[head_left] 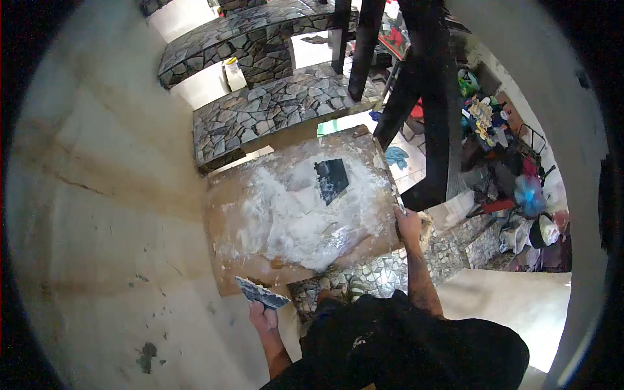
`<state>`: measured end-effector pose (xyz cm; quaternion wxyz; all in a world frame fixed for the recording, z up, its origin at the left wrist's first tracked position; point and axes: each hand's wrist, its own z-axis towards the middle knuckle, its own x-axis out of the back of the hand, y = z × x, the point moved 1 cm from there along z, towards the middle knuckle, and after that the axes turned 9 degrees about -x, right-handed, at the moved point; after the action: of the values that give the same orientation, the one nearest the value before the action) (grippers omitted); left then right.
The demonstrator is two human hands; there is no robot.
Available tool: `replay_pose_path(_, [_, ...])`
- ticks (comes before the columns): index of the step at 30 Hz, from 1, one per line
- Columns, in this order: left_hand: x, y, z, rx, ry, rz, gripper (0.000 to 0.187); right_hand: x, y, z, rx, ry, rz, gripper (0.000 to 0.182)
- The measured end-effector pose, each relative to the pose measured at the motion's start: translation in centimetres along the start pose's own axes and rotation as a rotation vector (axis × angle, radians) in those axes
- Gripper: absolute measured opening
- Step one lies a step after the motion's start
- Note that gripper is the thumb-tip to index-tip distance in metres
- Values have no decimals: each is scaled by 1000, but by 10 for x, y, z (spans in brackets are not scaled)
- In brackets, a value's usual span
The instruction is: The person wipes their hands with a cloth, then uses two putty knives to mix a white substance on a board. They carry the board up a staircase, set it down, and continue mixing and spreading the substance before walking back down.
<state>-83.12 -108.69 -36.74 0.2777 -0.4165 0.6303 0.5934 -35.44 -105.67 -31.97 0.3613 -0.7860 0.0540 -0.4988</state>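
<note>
The step in hand appears to be working white paste (283, 218) on the board (224, 237): the left hand (263, 317) is clamped on a jagged-edged dark blade (261, 294) by the near-left corner, while the right hand (409, 225) appears clamped on the board's right edge. A second dark plate (333, 181) lies in the paste toward the far edge. The next move likely calls for keeping the board steady and bringing the held blade, flat and controlled, to the paste.

Two hands (263, 318) (409, 225), two dark plates (261, 295) (333, 181), one board (223, 234)
</note>
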Motion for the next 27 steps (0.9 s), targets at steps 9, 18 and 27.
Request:
replay_pose_path(9, [-2, 14, 0, 49, -67, -118, 57, 7, -3, -19, -6, 57, 17, 52])
replay_pose_path(18, [55, 18, -9, 137, -165, -100, 51, 30, -33, -36, 17, 216, -107, 51])
replay_pose_path(27, [-33, 26, -49, 14, -115, -143, 57, 37, -34, -29, -17, 49, -26, 51])
